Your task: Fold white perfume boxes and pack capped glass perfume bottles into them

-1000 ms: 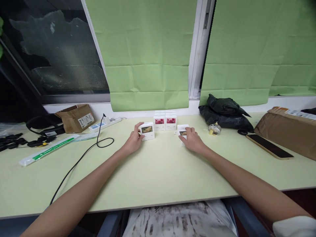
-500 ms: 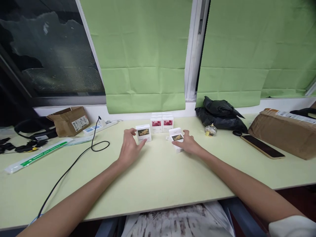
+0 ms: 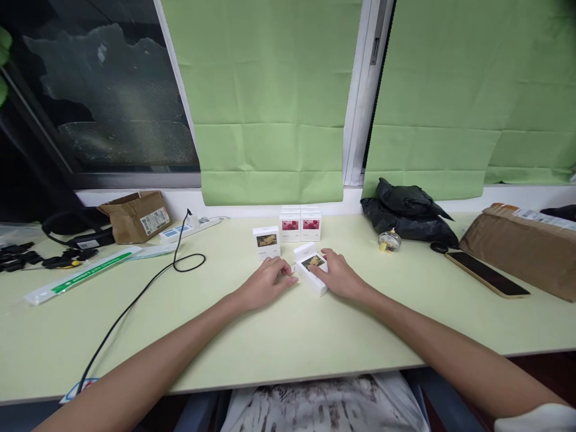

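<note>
Grip: right hand [image 3: 341, 276] holding white box [image 3: 312, 261], mid-frame, flap apparently up, so not closed yet. Left hand [image 3: 266, 284] beside it, part-curled, can't tell if holding. Second box [image 3: 266, 241] upright, looks closed.

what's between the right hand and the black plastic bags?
Head view: a small clear rounded object with some yellow on it, on the table between the right hand and the black plastic bags, nearer the bags.
</note>
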A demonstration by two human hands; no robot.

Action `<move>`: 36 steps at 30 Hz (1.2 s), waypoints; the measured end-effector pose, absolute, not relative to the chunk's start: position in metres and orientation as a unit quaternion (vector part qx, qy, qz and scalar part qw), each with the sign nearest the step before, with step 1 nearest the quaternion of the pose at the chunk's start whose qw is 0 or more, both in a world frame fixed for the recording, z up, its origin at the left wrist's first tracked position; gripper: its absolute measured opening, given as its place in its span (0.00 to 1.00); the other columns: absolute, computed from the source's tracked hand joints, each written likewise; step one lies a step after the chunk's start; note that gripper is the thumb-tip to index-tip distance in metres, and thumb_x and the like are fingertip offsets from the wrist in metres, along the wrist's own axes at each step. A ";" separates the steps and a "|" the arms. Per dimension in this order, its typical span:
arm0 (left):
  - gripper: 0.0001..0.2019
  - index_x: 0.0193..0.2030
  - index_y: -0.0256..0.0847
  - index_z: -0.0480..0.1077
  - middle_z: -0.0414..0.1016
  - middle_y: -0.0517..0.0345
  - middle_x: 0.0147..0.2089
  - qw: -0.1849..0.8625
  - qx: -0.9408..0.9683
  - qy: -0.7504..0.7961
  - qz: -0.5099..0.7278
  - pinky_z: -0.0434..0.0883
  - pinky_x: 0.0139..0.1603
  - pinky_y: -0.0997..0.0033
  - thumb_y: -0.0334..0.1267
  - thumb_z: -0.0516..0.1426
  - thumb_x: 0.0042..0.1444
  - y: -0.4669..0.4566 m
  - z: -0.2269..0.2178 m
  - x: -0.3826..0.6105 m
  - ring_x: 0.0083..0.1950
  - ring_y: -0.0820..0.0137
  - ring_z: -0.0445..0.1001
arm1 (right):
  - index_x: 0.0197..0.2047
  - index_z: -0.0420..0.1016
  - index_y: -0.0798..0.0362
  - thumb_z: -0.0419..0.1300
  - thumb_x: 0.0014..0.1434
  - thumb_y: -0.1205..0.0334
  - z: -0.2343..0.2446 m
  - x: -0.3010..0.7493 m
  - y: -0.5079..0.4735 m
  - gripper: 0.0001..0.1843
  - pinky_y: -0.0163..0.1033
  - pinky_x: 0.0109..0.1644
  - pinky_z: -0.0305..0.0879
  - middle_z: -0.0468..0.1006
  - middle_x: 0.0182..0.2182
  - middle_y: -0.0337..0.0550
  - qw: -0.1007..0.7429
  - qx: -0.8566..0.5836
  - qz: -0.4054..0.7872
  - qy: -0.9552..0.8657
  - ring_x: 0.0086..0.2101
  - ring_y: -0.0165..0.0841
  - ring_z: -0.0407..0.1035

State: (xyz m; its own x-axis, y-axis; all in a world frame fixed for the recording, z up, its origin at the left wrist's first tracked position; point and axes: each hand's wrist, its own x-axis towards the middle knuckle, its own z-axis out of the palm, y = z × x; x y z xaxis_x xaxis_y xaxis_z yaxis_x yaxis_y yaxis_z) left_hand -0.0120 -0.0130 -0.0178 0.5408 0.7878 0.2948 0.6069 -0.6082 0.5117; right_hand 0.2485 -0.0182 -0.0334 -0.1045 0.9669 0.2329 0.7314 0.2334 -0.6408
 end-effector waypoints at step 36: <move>0.14 0.57 0.46 0.73 0.79 0.52 0.55 0.163 0.792 0.373 0.456 0.75 0.49 0.63 0.46 0.55 0.71 -0.013 -0.006 -0.014 0.50 0.64 0.78 | 0.70 0.60 0.42 0.58 0.70 0.52 -0.012 0.251 -0.029 0.28 0.45 0.51 0.72 0.78 0.53 0.46 0.438 -0.402 0.244 -0.766 0.49 0.39 0.74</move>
